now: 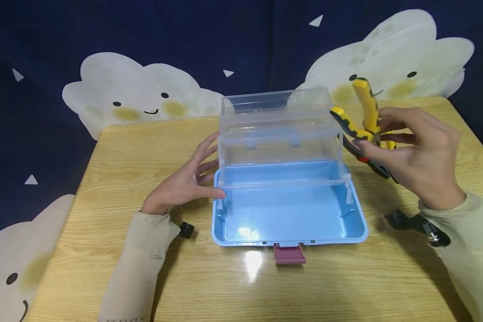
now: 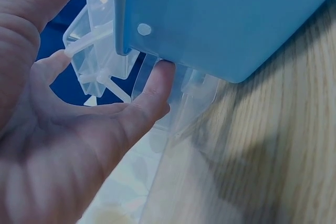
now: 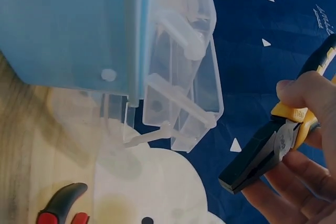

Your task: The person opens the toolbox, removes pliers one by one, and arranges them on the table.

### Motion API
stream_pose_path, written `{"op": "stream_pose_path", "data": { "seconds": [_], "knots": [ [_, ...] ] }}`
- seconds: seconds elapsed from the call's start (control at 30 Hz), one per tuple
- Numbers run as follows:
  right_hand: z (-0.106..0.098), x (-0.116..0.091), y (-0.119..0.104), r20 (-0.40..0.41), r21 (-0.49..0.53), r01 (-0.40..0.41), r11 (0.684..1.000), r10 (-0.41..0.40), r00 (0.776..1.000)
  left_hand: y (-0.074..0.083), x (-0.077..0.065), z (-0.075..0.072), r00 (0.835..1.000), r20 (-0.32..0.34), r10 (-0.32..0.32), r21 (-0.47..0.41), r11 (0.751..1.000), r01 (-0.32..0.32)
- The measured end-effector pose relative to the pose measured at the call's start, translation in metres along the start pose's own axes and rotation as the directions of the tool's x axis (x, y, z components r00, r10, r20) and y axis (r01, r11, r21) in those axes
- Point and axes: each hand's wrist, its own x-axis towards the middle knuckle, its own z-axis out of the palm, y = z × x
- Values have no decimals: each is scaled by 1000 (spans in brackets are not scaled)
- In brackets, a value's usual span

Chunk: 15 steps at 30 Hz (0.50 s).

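Note:
A blue storage box [image 1: 290, 214] with clear lift-up trays [image 1: 279, 147] stands open on the table. My left hand [image 1: 185, 181] holds its left back corner, the thumb over the rim and a fingertip against the back edge in the left wrist view. To the right of the box, my right hand [image 1: 422, 152] grips yellow-and-black pliers [image 1: 370, 112] near the pivot, above the table. Their handles point up and away; the black-and-silver jaws show in the right wrist view. A red-and-black handled tool [image 1: 363, 159] lies beneath them, partly hidden by the hand.
The wooden table [image 1: 116, 179] runs up to a dark blue cloth [image 1: 185, 31] printed with white clouds. A purplish latch [image 1: 289, 255] hangs open at the box's front. The raised trays stand tall over the box's back half.

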Motion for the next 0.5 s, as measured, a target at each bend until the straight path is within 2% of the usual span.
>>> {"op": "stream_pose_path", "data": {
  "seconds": [0.5],
  "knots": [
    [-7,-4,14,-79,-14,-85,996,84,993,0,-2,0,1000,-8,-13,10,1000,13]
  ]
}}
